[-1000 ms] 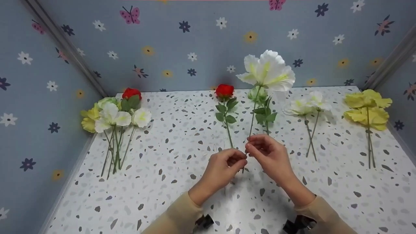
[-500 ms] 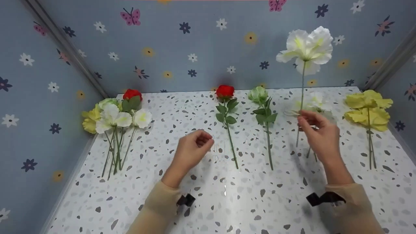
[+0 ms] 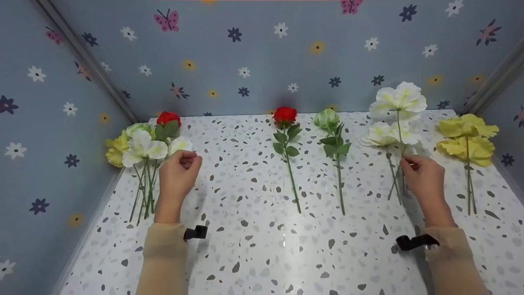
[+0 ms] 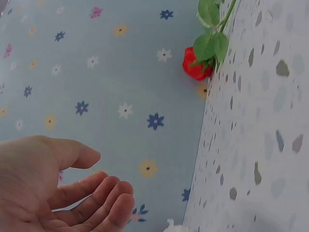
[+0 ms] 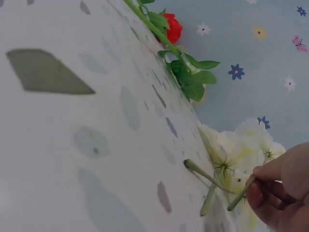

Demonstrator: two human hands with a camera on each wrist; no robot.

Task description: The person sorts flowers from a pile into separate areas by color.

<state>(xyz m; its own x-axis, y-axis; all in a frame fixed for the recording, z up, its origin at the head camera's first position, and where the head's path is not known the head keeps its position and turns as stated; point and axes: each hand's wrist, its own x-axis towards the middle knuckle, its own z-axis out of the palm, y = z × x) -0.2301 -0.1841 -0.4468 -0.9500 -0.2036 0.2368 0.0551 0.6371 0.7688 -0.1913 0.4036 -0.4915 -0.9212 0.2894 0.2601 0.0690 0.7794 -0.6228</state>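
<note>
My right hand [image 3: 424, 177] pinches the stem of a white artificial flower [image 3: 399, 99] between thumb and fingers. Its bloom overlaps the two white flowers [image 3: 382, 134] lying crossed at the right. In the right wrist view the cut end of the held stem [image 5: 236, 199] sticks out below the fingers, beside the other stem ends. Fingers loosely bent around nothing, my left hand [image 3: 179, 176] hovers at the mixed bunch of flowers [image 3: 141, 148] on the left. It covers part of a white bloom there. The left wrist view shows a gap between thumb and fingertips.
A red rose [image 3: 285, 116] and a pale green rose [image 3: 326, 119] lie on the speckled table [image 3: 254, 254] in the middle. Two yellow flowers [image 3: 466, 149] lie at the far right. Patterned walls [image 3: 270, 53] enclose the table at the back and sides.
My right hand has carried the white flower rightward, then lowered it over the two white flowers. My left hand has let go of its stem and moved left to the mixed bunch.
</note>
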